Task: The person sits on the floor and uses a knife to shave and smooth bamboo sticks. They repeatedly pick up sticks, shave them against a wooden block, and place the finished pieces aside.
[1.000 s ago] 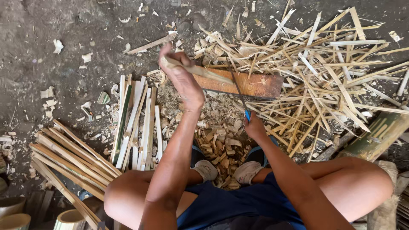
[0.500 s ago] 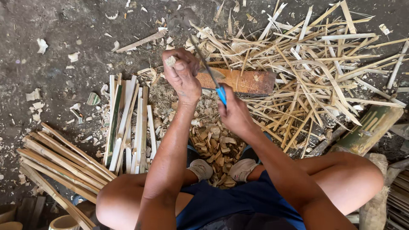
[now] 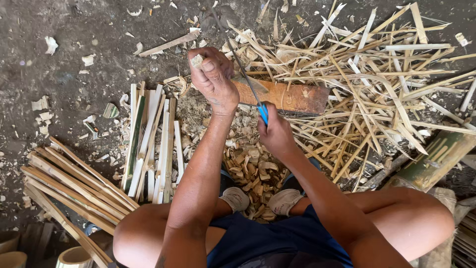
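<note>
Bamboo splitting: hand and blade positions

Grip check: your left hand (image 3: 213, 79) was clenched around a short bamboo piece (image 3: 197, 60), pinning it upright on the wooden block (image 3: 292, 98), likely so the block took the force rather than the floor. Your right hand (image 3: 274, 131) was closed on the blue handle of a knife (image 3: 248, 84), blade angled up past the left knuckles toward the piece. The split strips (image 3: 151, 141) lay side by side to your left, the longer slats (image 3: 69, 181) beyond them, the scrap pile (image 3: 377, 84) to your right, so each stayed within reach. Chips (image 3: 250, 166) sat between your feet.

Hard to read: left fingers hid most of the piece, so I couldn't tell where the edge met it. The blade tip blurred into the dark floor (image 3: 59, 30). The green bamboo section (image 3: 436, 161) was half buried; containers at bottom left were cut off.
</note>
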